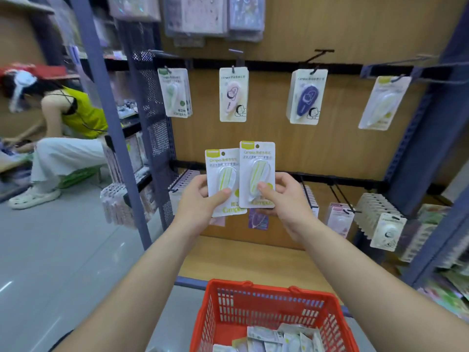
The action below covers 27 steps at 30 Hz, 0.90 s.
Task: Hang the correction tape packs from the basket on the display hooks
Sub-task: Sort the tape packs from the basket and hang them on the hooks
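two yellow-green correction tape packs are up: the left hand (200, 199) pinches the left pack (222, 179), thumb across its blister, and the right hand (284, 196) pinches the right pack (257, 171), overlapping its neighbour's edge. above the hands, on hooks (314, 70), hang a green pack (176, 92), pink pack (233, 94), purple pack (305, 97) and pale yellow pack (384, 102). below the wrists, the red basket (253, 290) holds loose packs (276, 339).

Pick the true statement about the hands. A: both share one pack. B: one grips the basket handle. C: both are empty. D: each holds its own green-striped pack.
D: the left hand pinches the left pack and the right hand the right pack, side by side above the basket.
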Tool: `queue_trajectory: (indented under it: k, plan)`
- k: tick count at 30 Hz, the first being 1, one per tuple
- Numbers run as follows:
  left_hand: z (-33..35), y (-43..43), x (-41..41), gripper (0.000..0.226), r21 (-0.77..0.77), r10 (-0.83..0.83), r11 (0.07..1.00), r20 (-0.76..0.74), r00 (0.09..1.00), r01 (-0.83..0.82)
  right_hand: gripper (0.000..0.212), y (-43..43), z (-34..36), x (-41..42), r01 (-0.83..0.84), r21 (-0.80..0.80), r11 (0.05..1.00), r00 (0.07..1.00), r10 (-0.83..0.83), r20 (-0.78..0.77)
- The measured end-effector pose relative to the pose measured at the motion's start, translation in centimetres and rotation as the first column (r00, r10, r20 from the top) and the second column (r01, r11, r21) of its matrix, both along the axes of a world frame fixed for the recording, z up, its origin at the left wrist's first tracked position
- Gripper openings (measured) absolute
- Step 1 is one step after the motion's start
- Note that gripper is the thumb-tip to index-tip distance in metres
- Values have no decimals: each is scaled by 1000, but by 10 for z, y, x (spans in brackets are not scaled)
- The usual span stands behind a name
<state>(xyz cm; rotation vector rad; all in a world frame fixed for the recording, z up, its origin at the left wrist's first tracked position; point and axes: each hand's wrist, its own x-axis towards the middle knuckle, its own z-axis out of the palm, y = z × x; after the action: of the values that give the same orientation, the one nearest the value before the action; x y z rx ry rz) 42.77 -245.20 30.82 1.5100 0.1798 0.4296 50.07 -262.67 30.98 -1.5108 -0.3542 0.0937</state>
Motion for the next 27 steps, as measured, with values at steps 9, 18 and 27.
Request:
queue_trajectory:
  k: [9, 18, 27]
  plan:
    - [57, -53, 27, 30, 47, -82, 996, 59, 995, 80, 17, -58, 52, 8, 104, 85, 991, 993, -109, 51]
    - [84, -130, 91, 25, 240, -177, 958, 69, 982, 156, 25, -175, 89, 86, 430, 81, 899, 896, -436, 86]
    - [92, -160, 161, 33, 265, -170, 953, 68, 983, 147, 20, -207, 120, 175, 493, 64, 868, 860, -497, 118]
